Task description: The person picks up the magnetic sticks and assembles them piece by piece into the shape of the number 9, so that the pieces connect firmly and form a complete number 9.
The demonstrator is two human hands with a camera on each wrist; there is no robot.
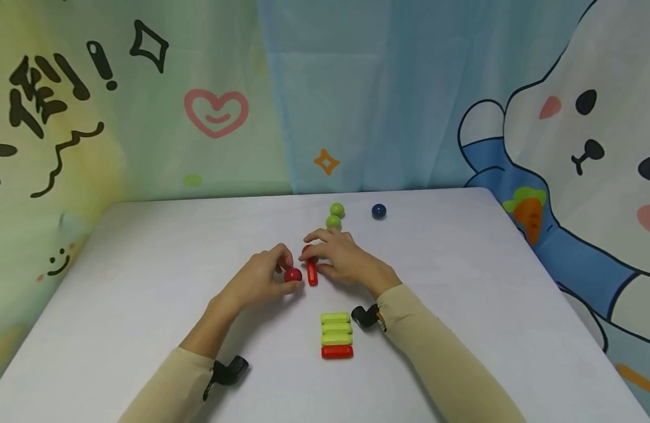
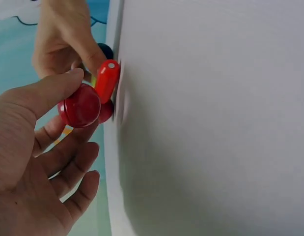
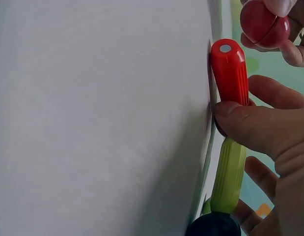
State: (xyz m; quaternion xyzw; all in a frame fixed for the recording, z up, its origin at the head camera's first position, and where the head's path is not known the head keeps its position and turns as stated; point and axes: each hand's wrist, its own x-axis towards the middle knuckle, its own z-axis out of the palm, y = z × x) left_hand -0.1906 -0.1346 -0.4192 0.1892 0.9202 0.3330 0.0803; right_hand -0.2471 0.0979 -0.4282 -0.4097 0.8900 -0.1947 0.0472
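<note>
My left hand (image 1: 261,276) pinches a red ball (image 2: 80,105) between thumb and fingers, just left of a red rod (image 1: 312,274). A pale round dot marks the rod's near end. At its far end is a second red ball (image 1: 306,249), which my right hand (image 1: 343,255) pinches; the thumb partly covers it in the right wrist view. From there a yellow-green rod (image 3: 229,174) runs toward a dark ball (image 3: 214,227), both under the right hand and largely hidden in the head view. The held ball and the red rod's near end are apart.
Three yellow-green rods (image 1: 336,328) and a red rod (image 1: 337,352) lie stacked side by side nearer me. Beyond the right hand sit two green balls (image 1: 337,210) and a dark blue ball (image 1: 379,211). A printed curtain (image 1: 356,117) hangs behind the white table (image 1: 171,247).
</note>
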